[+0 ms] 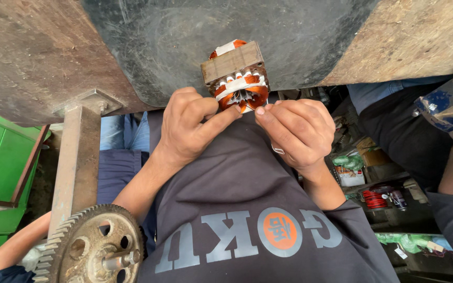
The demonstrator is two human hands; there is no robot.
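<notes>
my left hand (187,128) and right hand (297,131) pinch the near end of a copper-wound stator (237,78) with fingertips pressed on its white-taped coils, at the dark bench's (184,36) near edge

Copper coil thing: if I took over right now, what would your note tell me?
Left hand: index fingertip pressed on the copper coil block.
Right hand: fingertips on the same end; whether either hand has a grip on anything is hidden.
Block: at the edge of the dark bench, just above the lap.
Done: copper windings and white strips sit in the core.
Left: cannot tell; the fingers cover that spot.
</notes>
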